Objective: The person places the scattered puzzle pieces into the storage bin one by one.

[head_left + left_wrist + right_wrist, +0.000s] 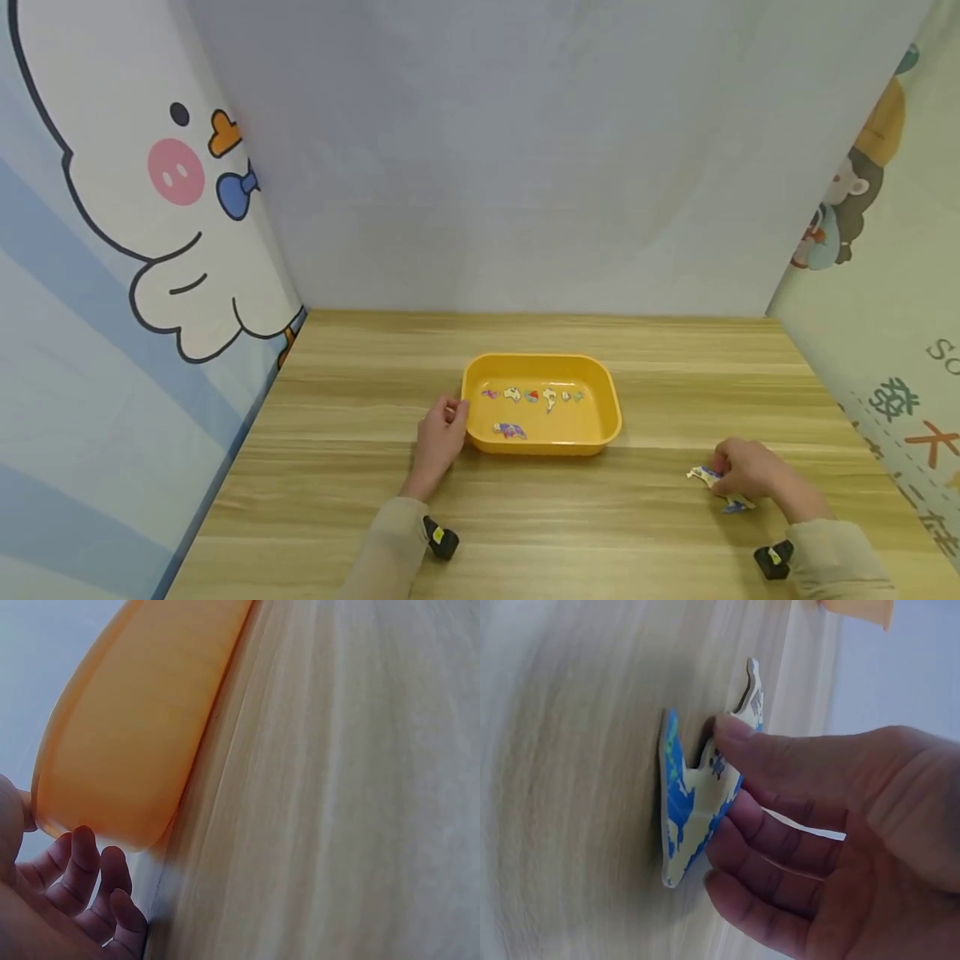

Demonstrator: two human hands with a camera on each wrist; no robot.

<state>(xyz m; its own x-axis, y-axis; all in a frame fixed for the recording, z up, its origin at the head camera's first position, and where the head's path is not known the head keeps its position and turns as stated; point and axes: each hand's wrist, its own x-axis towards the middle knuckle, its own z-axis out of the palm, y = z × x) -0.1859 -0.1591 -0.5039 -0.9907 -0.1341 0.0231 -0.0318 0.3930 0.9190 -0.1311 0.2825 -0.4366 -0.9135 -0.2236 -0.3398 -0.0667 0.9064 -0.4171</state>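
A yellow tray (540, 448) stands on the wooden table, and my left hand (441, 433) grips its left rim. In the left wrist view, the fingers (84, 862) curl by the tray's outer wall (127, 735), with the thumb partly hidden at the rim. To the right of the tray, my right hand (746, 468) pinches a flat, irregular puzzle piece (705, 475) in cream and blue. The right wrist view shows the thumb across the face of this piece (697, 802), close above the tabletop; the fingers lie behind it, and part is hidden.
Several small flat coloured pieces (532, 397) lie in a row inside the tray, with a larger purple piece (510, 431) below them. A pale curtain (525, 167) hangs behind the table. Printed cloth walls (150, 250) stand on both sides.
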